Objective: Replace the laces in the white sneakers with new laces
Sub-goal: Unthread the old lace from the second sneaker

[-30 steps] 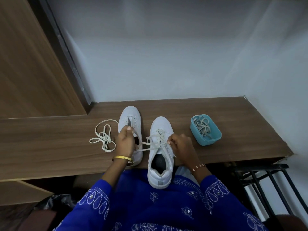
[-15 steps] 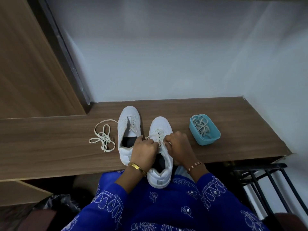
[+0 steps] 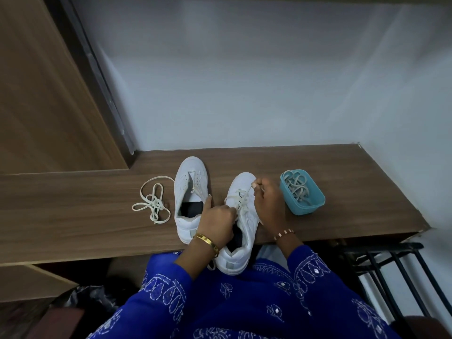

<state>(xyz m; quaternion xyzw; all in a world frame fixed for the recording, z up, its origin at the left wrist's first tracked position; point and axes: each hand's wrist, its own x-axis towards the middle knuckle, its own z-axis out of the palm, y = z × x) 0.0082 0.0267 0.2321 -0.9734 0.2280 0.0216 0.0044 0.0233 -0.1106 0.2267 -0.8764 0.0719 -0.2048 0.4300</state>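
Observation:
Two white sneakers stand side by side on the wooden shelf (image 3: 73, 216), toes pointing away from me. The left sneaker (image 3: 189, 192) has almost no lace in it. The right sneaker (image 3: 244, 231) carries a cream lace (image 3: 241, 200) through its eyelets, and its heel hangs over the shelf edge. My left hand (image 3: 216, 225) grips the lace at the sneaker's tongue. My right hand (image 3: 267, 204) pinches the lace's other end and holds it up near the toe.
A loose cream lace (image 3: 152, 203) lies tangled on the shelf left of the shoes. A teal tub (image 3: 303, 192) with more laces stands to the right. A black metal rack (image 3: 396, 270) sits below right; walls close in behind and right.
My left hand crossed from the left sneaker to the right sneaker's tongue. My right hand moved forward toward the toe, drawing the lace end upward.

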